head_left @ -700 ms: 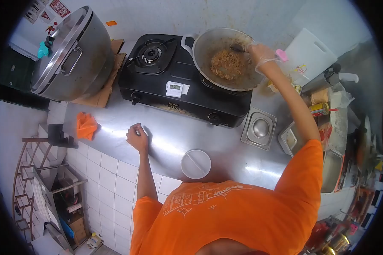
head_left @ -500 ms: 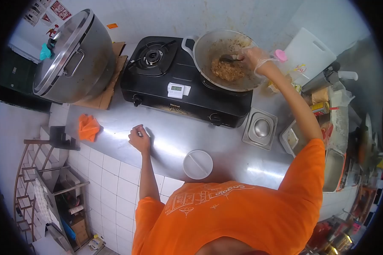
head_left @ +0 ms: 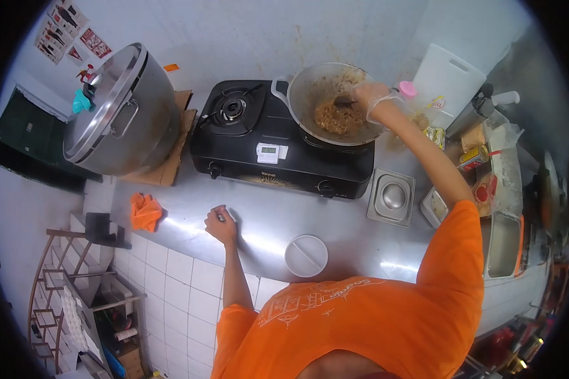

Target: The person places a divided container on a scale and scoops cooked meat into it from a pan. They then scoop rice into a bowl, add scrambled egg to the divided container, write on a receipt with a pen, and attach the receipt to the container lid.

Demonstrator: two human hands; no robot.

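Utensil [head_left: 344, 101] in pan [head_left: 303, 88]: likely light, stiff; best held at upper end. Right hand [head_left: 369, 98] wrapped round it; left hand [head_left: 221, 226], front-left of pan, half-curled, contents unclear.

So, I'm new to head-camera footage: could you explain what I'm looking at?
There's no machine: one camera worn on the person's head looks forward and down past an orange printed shirt. The right hand, in a clear plastic glove, holds a dark utensil in a grey metal wok of brown food. The left hand is loosely curled; whether it holds anything is unclear. On the shiny metal counter are a black two-burner stove, crumpled orange cloth, round whitish disc and rectangular metal container.
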